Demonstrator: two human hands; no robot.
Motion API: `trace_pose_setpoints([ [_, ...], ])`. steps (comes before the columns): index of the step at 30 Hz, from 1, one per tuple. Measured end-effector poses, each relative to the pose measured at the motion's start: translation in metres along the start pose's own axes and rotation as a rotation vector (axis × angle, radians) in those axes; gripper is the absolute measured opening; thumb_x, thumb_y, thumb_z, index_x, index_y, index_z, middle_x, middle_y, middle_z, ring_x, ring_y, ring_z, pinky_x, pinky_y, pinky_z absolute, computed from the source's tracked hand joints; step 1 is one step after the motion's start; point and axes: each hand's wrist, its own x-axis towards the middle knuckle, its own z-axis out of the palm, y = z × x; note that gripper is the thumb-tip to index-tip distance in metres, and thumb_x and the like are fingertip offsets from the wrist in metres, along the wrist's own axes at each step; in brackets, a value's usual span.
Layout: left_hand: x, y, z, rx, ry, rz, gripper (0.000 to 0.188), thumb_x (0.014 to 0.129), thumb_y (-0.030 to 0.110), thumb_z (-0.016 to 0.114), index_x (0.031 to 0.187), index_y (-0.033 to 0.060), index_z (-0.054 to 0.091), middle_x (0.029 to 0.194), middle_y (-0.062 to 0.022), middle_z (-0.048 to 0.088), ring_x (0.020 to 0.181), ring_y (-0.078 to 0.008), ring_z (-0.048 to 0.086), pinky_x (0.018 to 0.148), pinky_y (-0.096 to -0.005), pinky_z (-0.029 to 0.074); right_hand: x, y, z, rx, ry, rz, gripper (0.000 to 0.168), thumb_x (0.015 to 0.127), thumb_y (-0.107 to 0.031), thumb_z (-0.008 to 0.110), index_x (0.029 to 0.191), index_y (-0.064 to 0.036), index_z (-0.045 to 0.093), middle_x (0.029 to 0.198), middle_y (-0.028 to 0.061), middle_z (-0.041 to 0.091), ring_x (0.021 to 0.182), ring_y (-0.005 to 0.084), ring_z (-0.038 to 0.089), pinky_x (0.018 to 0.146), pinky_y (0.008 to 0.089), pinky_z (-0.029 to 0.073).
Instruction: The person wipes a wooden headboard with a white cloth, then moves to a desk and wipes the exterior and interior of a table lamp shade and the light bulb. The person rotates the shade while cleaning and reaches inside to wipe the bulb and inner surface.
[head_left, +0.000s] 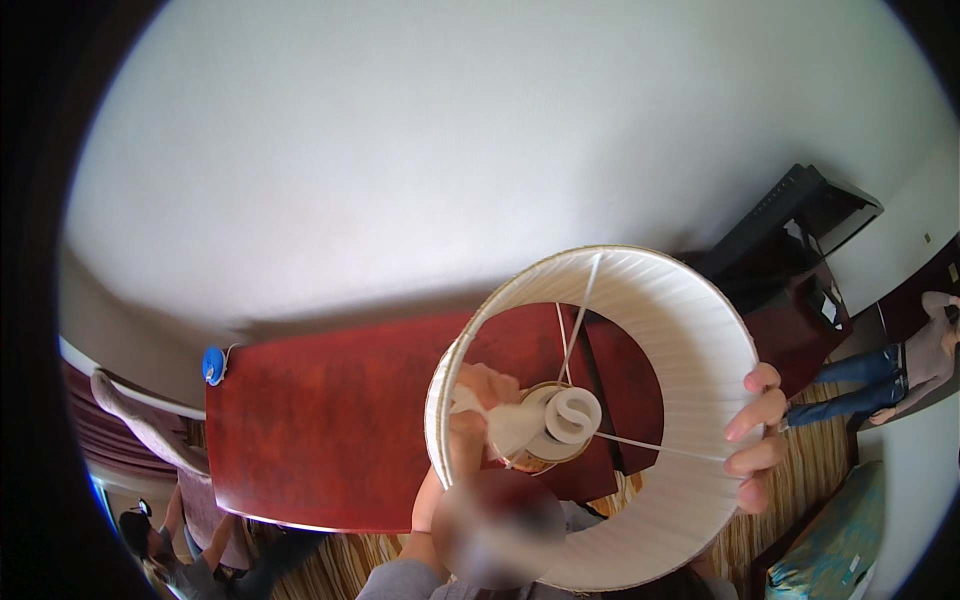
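Observation:
A white pleated lampshade (701, 420) fills the lower middle of the view, its wide opening facing me. My right hand (757, 439) curls its fingers over the shade's right rim. Through the opening I see a white spiral compact fluorescent bulb (574, 415), with thin wire struts running from around its base to the shade. My left hand (480, 394) reaches behind the shade's left rim and pinches a white cloth (514, 427) beside the bulb. The cloth is slightly blurred. Most of the lamp's body is hidden below the bulb.
Beneath the lamp stands a reddish wooden desk (322, 427) against a pale wall (360, 150). A blue round object (214, 365) with a white cord sits at its left corner. Right are a black television (772, 225), a person (900, 367) and a patterned bedcover (829, 540). Another person (187, 559) is by a chair (199, 487).

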Motion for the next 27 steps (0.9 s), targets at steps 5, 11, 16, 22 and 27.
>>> trace_pose_setpoints([
  [5,-0.006,-0.005,-0.006,-0.129,0.022,0.028,0.01,0.078,0.007,0.068,0.082,0.0056,0.059,0.085,-0.0046,0.061,0.084,-0.0171,0.06,0.073,-0.0293,0.047,0.005,-0.013,0.017,-0.042,0.009,0.059,0.03,0.069,-0.039,0.065,0.057,-0.017,0.049,0.085,0.002,0.059,0.104,0.0345,0.043,0.099,0.058,0.03],
  [11,-0.004,-0.01,-0.005,-0.182,0.021,0.05,0.01,0.079,0.009,0.068,0.084,0.006,0.059,0.085,-0.0043,0.061,0.083,-0.016,0.059,0.071,-0.0287,0.047,0.016,-0.047,0.041,-0.183,-0.148,0.0,0.029,0.061,-0.038,0.076,0.059,-0.015,0.058,0.086,0.0008,0.06,0.106,0.0334,0.049,0.102,0.0616,0.03],
  [16,-0.001,-0.014,-0.001,-0.211,0.007,0.056,0.011,0.08,0.011,0.068,0.085,0.0063,0.06,0.085,-0.0041,0.061,0.082,-0.015,0.058,0.07,-0.0282,0.046,0.02,-0.072,0.054,-0.321,-0.217,0.031,0.033,0.066,-0.042,0.082,0.069,-0.016,0.062,0.092,0.0006,0.059,0.11,0.0339,0.05,0.1,0.059,0.03],
  [22,0.002,-0.019,-0.002,-0.232,0.005,0.038,0.011,0.081,0.013,0.068,0.086,0.0067,0.06,0.085,-0.0039,0.061,0.08,-0.0138,0.057,0.068,-0.0276,0.046,0.023,-0.07,0.055,-0.32,-0.188,-0.003,0.036,0.068,-0.045,0.081,0.083,-0.016,0.068,0.104,0.0024,0.059,0.116,0.0335,0.048,0.103,0.0589,0.03],
  [27,0.001,-0.02,-0.005,-0.276,0.004,0.036,0.012,0.081,0.015,0.068,0.087,0.0071,0.06,0.085,-0.0036,0.061,0.079,-0.0129,0.056,0.066,-0.0271,0.046,0.022,-0.071,0.065,-0.381,-0.144,0.014,0.046,0.068,-0.047,0.081,0.1,-0.016,0.07,0.104,0.0026,0.06,0.118,0.0318,0.049,0.105,0.0572,0.03],
])
